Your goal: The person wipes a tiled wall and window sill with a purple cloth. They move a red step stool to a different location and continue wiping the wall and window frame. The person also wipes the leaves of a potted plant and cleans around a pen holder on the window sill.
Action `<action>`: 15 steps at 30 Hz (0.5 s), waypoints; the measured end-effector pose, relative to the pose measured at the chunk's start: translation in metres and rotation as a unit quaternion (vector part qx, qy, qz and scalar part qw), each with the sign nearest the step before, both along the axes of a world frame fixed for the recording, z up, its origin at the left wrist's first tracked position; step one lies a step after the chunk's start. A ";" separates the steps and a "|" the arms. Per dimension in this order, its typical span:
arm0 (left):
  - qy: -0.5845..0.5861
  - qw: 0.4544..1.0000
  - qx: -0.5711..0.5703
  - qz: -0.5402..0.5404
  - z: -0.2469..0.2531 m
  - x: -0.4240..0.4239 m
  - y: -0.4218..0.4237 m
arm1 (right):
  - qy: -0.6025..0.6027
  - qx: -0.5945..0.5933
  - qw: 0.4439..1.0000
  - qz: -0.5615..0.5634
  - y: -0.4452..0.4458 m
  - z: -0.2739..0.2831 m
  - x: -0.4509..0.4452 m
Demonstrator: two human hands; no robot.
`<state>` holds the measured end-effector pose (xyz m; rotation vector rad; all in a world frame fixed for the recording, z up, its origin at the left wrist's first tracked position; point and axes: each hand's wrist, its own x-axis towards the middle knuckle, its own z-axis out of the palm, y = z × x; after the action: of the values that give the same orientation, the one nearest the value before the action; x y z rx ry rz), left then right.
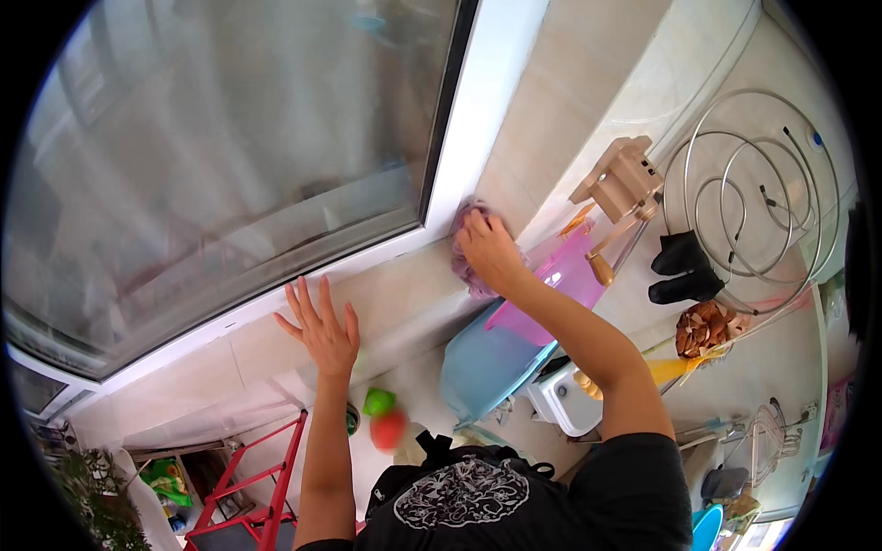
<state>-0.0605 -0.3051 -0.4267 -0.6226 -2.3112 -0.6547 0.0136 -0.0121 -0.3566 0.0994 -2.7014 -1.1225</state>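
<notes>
My right hand (490, 249) presses on a crumpled purple cloth (474, 279) at the corner of the tiled sill (396, 279), beside the white window frame (441, 200). Its fingers curl over the cloth and cover part of it. Farther left, my left hand (324, 335) is spread flat with nothing in it, its fingertips at the lower rail of the frame. Whether those fingertips touch the rail, I cannot tell. Beyond both hands stands the large window pane (241, 158), with blurred reflections across it.
A pink basin (544, 296) and a blue basin (482, 365) lean by my right forearm, below a beige hand-cranked device (620, 182). Coiled metal hoses (723, 172) hang on the right wall near black boots (682, 265). A red stepladder (258, 482) and plants (96, 496) are lower left.
</notes>
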 end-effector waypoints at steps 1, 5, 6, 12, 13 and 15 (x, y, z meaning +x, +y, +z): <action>0.003 1.000 0.003 0.002 -0.002 0.001 -0.001 | 0.008 0.002 1.000 -0.015 -0.005 0.011 -0.004; -0.003 1.000 0.000 -0.003 -0.002 0.003 0.000 | -0.004 0.006 0.999 -0.034 -0.008 0.006 -0.007; -0.005 1.000 0.001 -0.005 -0.001 0.004 0.001 | -0.018 0.010 1.000 -0.023 -0.006 -0.001 -0.006; -0.002 1.000 0.000 0.010 -0.001 0.002 -0.002 | 0.008 -0.037 0.998 -0.047 -0.014 0.009 -0.008; -0.002 1.000 0.000 0.011 -0.002 0.002 -0.001 | -0.001 -0.030 0.998 -0.047 -0.012 0.008 -0.008; -0.004 1.000 0.001 0.008 -0.001 0.002 0.001 | -0.018 -0.018 0.998 -0.049 -0.008 -0.004 -0.008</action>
<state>-0.0586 -0.3043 -0.4280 -0.6018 -2.3198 -0.6532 0.0052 -0.0202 -0.3602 -0.0179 -2.7846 -1.1081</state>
